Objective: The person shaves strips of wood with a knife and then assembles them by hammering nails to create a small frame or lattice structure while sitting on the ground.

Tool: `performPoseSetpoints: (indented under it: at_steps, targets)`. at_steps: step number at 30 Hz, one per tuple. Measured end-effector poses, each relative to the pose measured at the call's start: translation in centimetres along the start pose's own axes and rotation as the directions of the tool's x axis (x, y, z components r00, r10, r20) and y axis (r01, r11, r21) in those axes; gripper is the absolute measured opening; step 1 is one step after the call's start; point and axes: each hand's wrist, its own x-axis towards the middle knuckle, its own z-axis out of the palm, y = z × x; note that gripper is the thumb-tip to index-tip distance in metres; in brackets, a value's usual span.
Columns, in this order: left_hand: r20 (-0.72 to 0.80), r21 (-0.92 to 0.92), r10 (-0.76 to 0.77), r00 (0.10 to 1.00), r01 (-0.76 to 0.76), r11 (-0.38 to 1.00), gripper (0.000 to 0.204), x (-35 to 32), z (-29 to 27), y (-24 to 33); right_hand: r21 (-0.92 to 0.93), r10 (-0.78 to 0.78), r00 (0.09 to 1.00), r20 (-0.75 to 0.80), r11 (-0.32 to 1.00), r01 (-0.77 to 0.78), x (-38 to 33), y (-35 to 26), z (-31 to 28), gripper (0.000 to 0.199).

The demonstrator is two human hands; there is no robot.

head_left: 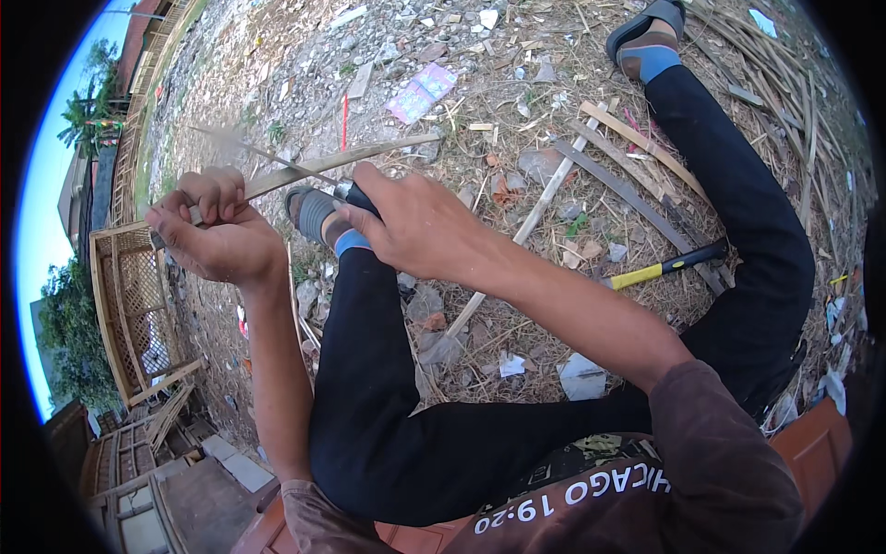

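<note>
My left hand (221,231) is closed around a long, slightly curved bamboo strip (388,146), its fingers curled over the strip's left part. The strip's other end reaches out past my right hand (415,222). That hand grips the black handle (355,196) of a knife. Its thin blade (277,158) points up and to the left, crossing the strip between my hands. Blur hides the detail near the blade's tip, and I cannot tell how deep the edge sits against the bamboo.
A hammer (660,270) with a yellow and black handle lies by my right leg. Several wood strips (544,198) lie between my legs, and more bamboo strips (803,120) at the far right. A plastic wrapper (422,92) rests on rubble. A lattice panel (138,305) stands left.
</note>
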Motion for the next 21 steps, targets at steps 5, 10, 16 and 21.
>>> performPoseSetpoints:
  at_steps: [5,10,16,21]
  targets:
    - [-0.001,-0.043,0.001,1.0,-0.002,0.999,0.052,0.1,-0.2,-0.7,-0.086,0.273,0.958,-0.088,0.956,-0.281,0.3,13.8,0.7,0.031]
    - [-0.051,0.027,0.004,0.999,-0.003,1.0,0.05,0.0,-2.8,-0.4,-0.198,0.16,0.986,0.04,0.969,-0.149,0.6,4.4,0.2,0.032]
    - [-0.094,-0.012,-0.046,0.994,0.045,0.999,0.048,0.3,-2.1,-1.1,-0.183,0.344,0.934,-0.094,0.916,-0.356,0.3,12.6,-0.3,0.032]
    - [-0.108,0.073,-0.017,0.994,0.025,0.997,0.049,0.8,-4.2,-0.7,-0.181,0.147,0.981,0.128,0.976,-0.122,-0.1,4.7,0.4,0.034]
